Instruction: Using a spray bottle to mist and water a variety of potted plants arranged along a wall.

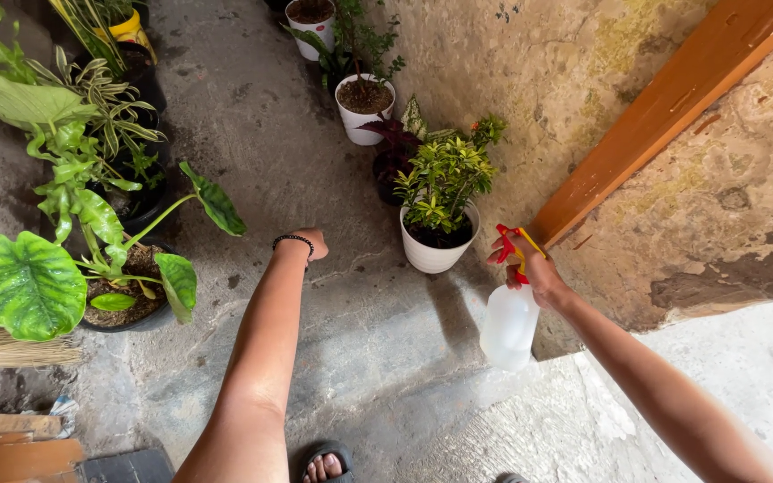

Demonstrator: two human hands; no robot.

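Note:
My right hand (534,273) grips a translucent white spray bottle (508,326) with a red and yellow trigger head, held in the air next to a rough wall. The nozzle faces a yellow-green leafy plant in a white pot (438,250) just to the left. My left hand (309,242), wearing a dark bead bracelet on the wrist, is stretched forward over the concrete floor with its fingers curled shut and nothing in it.
More pots line the wall behind: a dark-leaved plant (393,152) and two white pots (364,105). Large-leaved green plants in dark pots (127,300) stand at the left. An orange wooden beam (673,98) slants across the wall. My sandalled foot (324,465) shows below.

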